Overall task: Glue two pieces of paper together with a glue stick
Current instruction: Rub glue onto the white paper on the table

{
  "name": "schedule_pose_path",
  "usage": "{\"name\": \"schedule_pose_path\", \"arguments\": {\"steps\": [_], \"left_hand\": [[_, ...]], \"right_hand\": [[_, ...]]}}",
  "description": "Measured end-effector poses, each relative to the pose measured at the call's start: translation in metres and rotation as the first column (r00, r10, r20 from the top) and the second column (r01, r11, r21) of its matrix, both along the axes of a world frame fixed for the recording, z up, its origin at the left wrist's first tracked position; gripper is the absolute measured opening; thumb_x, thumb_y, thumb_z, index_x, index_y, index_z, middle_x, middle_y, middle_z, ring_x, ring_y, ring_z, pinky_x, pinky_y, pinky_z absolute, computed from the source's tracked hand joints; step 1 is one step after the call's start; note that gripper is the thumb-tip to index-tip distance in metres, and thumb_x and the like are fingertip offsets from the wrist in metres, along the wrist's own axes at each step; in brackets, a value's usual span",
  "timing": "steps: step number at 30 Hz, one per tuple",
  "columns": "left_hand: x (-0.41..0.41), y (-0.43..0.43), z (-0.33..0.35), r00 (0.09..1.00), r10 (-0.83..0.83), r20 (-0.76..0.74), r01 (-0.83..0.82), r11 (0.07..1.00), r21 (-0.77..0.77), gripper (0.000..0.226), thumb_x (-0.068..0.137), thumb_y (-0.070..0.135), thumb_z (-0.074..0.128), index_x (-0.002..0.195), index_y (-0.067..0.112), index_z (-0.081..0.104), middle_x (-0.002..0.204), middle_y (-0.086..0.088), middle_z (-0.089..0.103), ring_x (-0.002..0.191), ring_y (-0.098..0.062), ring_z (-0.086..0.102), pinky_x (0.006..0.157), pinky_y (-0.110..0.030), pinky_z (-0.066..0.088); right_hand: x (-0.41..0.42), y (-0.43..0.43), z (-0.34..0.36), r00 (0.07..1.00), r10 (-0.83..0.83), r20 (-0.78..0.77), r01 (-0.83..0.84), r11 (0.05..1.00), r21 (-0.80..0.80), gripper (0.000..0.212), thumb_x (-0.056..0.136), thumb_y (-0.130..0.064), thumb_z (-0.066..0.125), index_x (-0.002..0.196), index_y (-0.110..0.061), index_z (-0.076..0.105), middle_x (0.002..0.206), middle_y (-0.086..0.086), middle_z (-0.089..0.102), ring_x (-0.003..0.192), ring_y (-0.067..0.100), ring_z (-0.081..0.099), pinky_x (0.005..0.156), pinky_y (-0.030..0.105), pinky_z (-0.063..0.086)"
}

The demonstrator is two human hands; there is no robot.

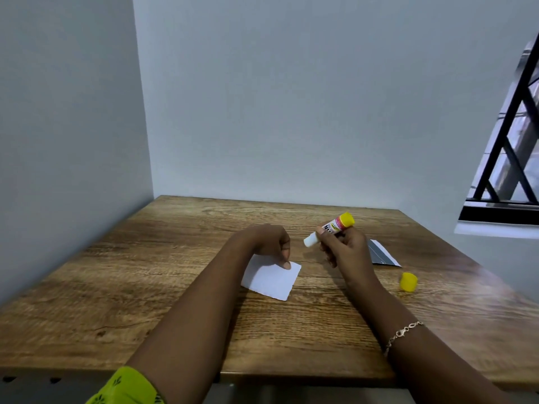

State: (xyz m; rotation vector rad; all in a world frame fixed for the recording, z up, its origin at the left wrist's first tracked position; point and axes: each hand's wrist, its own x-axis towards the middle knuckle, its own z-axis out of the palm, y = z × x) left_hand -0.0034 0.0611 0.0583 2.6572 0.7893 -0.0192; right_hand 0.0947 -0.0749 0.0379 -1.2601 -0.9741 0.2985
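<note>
A small white paper [272, 279] lies flat on the wooden table [145, 272]. My left hand [269, 240] rests over its far edge, one fingertip pressing down near its top right corner. My right hand [342, 244] holds an uncapped glue stick [329, 228] in the air just right of the paper, its white glue end pointing left and down, its yellow base up. A second paper [382, 253], dark with a white border, lies behind my right hand, partly hidden. The yellow cap [408, 282] stands on the table to the right.
The table sits in a corner, with walls at the left and back. A barred window [513, 147] is at the upper right. The table's front edge runs under my forearms.
</note>
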Motion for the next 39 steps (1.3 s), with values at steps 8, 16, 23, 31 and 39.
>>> {"name": "schedule_pose_path", "arguments": {"steps": [8, 16, 23, 31, 39], "left_hand": [[-0.002, -0.006, -0.004, 0.996, 0.081, 0.029, -0.082, 0.997, 0.006, 0.017, 0.079, 0.025, 0.07, 0.083, 0.014, 0.059, 0.088, -0.004, 0.062, 0.083, -0.02, 0.053, 0.073, -0.03, 0.04], [-0.004, -0.006, -0.012, 0.836, 0.449, 0.315, -0.443, 0.891, -0.095, 0.033, 0.082, 0.027, 0.063, 0.104, 0.003, 0.057, 0.111, -0.014, 0.064, 0.103, -0.03, 0.059, 0.086, -0.04, 0.047], [-0.002, -0.013, -0.015, 0.765, 0.603, 0.227, -0.623, 0.782, 0.021, 0.035, 0.09, 0.029, 0.052, 0.12, 0.013, 0.047, 0.126, -0.008, 0.056, 0.115, -0.027, 0.052, 0.088, -0.04, 0.036], [0.004, -0.012, -0.017, 0.912, 0.39, 0.123, -0.402, 0.911, 0.089, 0.038, 0.078, 0.038, 0.068, 0.107, 0.016, 0.058, 0.117, -0.002, 0.062, 0.111, -0.026, 0.054, 0.095, -0.046, 0.035], [0.004, -0.008, -0.021, 0.917, 0.385, 0.102, -0.391, 0.919, 0.045, 0.038, 0.079, 0.038, 0.067, 0.108, 0.014, 0.059, 0.117, -0.004, 0.062, 0.111, -0.028, 0.054, 0.099, -0.05, 0.035]], "right_hand": [[0.002, 0.002, -0.004, 0.999, 0.005, 0.054, -0.002, 0.998, -0.058, 0.018, 0.085, -0.013, 0.061, 0.067, -0.013, 0.058, 0.041, -0.008, 0.053, 0.035, -0.001, 0.043, 0.036, 0.014, 0.033], [0.005, 0.004, -0.009, 0.994, 0.03, 0.105, -0.021, 0.996, -0.083, 0.017, 0.084, -0.014, 0.062, 0.068, -0.01, 0.058, 0.048, -0.008, 0.054, 0.039, -0.001, 0.047, 0.041, 0.012, 0.035], [0.008, 0.007, -0.015, 0.984, 0.012, 0.18, 0.022, 0.982, -0.188, 0.019, 0.083, -0.019, 0.063, 0.077, -0.001, 0.061, 0.058, 0.009, 0.055, 0.046, 0.014, 0.046, 0.047, 0.026, 0.036], [0.021, 0.014, -0.02, 0.953, -0.089, 0.29, 0.168, 0.952, -0.257, 0.019, 0.081, -0.026, 0.064, 0.08, -0.007, 0.062, 0.074, 0.015, 0.066, 0.066, 0.029, 0.058, 0.061, 0.036, 0.042], [0.02, 0.014, -0.019, 0.926, -0.086, 0.368, 0.202, 0.936, -0.289, 0.019, 0.083, -0.023, 0.063, 0.081, -0.004, 0.06, 0.062, 0.001, 0.055, 0.063, 0.02, 0.052, 0.056, 0.029, 0.035]]}}
